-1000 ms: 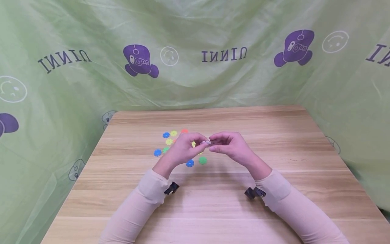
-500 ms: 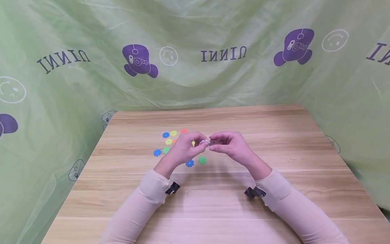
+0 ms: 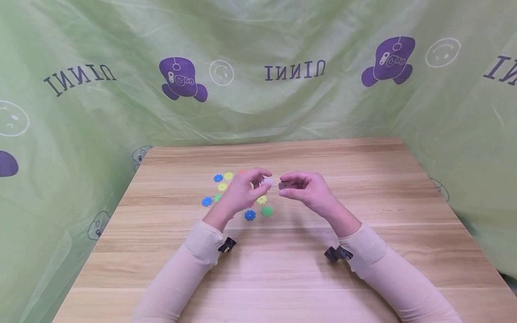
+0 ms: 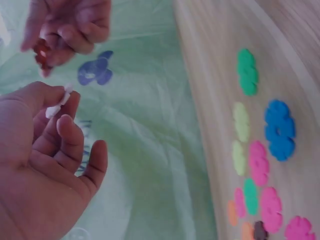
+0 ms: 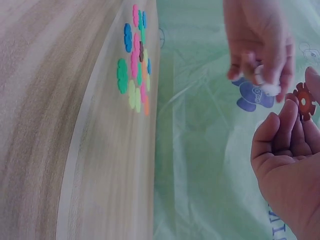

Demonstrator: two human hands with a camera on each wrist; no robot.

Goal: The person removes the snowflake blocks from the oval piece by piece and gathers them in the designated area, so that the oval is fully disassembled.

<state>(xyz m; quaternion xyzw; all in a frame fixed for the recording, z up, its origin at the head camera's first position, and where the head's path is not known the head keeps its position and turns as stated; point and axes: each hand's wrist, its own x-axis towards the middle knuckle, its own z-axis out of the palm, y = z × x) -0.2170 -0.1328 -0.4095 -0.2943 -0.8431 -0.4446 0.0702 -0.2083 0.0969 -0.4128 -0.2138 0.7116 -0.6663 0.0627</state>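
Note:
Above the table, my left hand (image 3: 239,193) pinches a white notched plastic disc (image 4: 59,104) between thumb and index finger, its other fingers loosely bent. My right hand (image 3: 311,192) holds a reddish-brown notched disc (image 5: 304,101) by its edge, between thumb and fingers. A small gap separates the two discs in the head view. Flat on the wood beneath and left of the hands lie several more flower-shaped discs, among them a blue disc (image 3: 250,215) and a green disc (image 3: 267,211). Part of that group is hidden behind my left hand.
The wooden table (image 3: 363,278) stretches out on all sides of the hands. A green printed curtain (image 3: 250,112) hangs behind it and at both sides. Dark wrist cameras, such as the left camera (image 3: 227,245), sit at the sleeve cuffs.
The hands were nearly together, with the discs close to each other. Now my left hand has drawn back slightly to the left and up with the white disc, widening the gap.

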